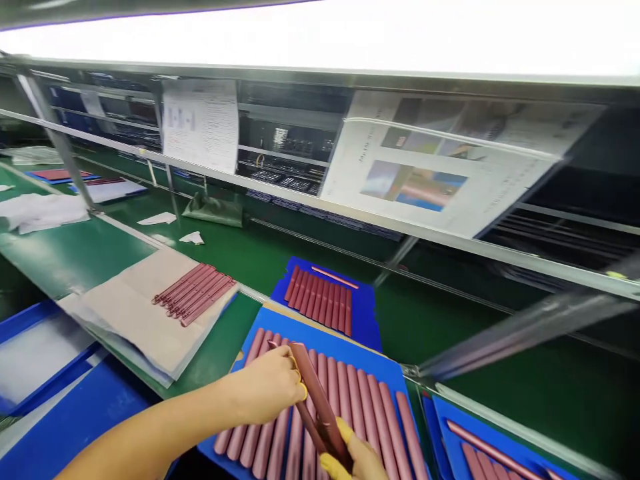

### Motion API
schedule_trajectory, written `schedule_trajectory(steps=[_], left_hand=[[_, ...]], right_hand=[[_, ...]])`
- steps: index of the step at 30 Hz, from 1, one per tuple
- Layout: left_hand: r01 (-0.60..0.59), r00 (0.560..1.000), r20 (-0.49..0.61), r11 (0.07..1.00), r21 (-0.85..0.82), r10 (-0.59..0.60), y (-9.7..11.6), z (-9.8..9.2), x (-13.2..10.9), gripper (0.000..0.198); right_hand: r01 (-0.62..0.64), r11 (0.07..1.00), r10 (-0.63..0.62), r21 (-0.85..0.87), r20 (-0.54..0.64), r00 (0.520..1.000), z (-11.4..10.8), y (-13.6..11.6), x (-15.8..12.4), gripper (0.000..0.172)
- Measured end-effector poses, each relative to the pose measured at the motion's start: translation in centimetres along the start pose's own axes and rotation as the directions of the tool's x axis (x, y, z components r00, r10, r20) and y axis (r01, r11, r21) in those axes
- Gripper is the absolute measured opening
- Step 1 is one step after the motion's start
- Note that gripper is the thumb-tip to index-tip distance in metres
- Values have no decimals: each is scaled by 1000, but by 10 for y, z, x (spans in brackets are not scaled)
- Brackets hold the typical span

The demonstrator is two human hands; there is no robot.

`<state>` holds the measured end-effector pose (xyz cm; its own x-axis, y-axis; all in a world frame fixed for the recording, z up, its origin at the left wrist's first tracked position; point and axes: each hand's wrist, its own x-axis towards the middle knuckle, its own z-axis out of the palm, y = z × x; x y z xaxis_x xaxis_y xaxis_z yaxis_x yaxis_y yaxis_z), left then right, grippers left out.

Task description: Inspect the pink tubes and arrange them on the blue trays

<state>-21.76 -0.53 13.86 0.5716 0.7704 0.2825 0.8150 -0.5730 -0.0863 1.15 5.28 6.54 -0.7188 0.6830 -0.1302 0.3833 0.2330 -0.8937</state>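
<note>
My left hand (265,390), with yellow finger cots, is closed on a thin pink strip (310,425) that slants down toward my right hand. My right hand (361,459), also in yellow finger cots, grips the lower end of a longer pink metal casing (316,385). The strip's lower end meets the casing near my right fingers; whether it is inside or only beside it, I cannot tell. Beneath both hands lies a blue tray (285,323) with rows of pink casings (367,400). Part of the right hand is cut off by the lower edge.
Thin pink strips (195,293) lie on paper sheets (120,313) at left. Behind is another blue tray (365,313) with pink pieces; a further blue tray (453,437) stands at right. A metal rail (280,187) with hanging printed sheets (200,127) crosses above the green bench (120,243).
</note>
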Motion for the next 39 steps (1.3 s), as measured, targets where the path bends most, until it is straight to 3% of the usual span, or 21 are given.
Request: schedule_trajectory(steps=[3,5,7,8,9,10,12,13,14,15,18,20,23,26,32,39], left_hand=[[2,996,-89,1000,27,0,9,-2,-4,9],[76,960,-271,997,22,-68,13,1,-10,16],[223,845,-448,954,-199,-291,17,6,-17,36],[251,780,-445,871,-423,-441,20,10,-21,48],[225,742,-353,708,-670,-570,23,13,-25,61],[162,748,-201,467,-870,-633,27,15,-27,76],[73,839,80,-35,-997,-539,37,17,-30,92],[81,883,161,-193,-978,-440,43,15,-30,90],[109,911,204,-267,-958,-359,47,12,-29,81],[137,926,218,-263,-955,-309,51,8,-28,69],[134,960,144,-57,-989,-241,56,-7,-24,41],[97,971,88,30,-995,-224,55,-16,-23,36],[84,978,72,56,-995,-196,52,-22,-25,34],[112,977,84,138,-984,-199,49,-22,-29,27],[118,978,89,148,-982,-188,46,-21,-35,18],[142,975,110,159,-977,-195,43,-23,-35,21]], right_hand=[[-21,999,24,44,-56,998,11,-2,-6,39],[-15,996,24,84,-113,993,18,3,-10,36],[17,987,6,162,-140,990,27,11,-13,38],[40,976,-12,215,-130,991,33,14,-15,41],[55,961,-29,271,-101,995,39,16,-16,43],[64,944,-45,323,-65,997,45,17,-17,45],[83,920,-89,382,-2,996,56,14,-17,43],[101,918,-114,383,12,993,60,10,-16,39],[125,921,-140,369,15,990,63,6,-15,36],[151,925,-167,348,15,986,64,1,-13,32],[200,937,-223,288,51,973,66,-8,-7,22],[213,946,-239,245,81,968,67,-8,-3,19],[221,961,-238,166,90,967,68,-5,3,15],[197,971,-209,133,84,974,69,-6,7,14],[186,973,-197,135,73,978,71,-14,12,16],[182,975,-192,130,68,979,72,-16,15,14]])
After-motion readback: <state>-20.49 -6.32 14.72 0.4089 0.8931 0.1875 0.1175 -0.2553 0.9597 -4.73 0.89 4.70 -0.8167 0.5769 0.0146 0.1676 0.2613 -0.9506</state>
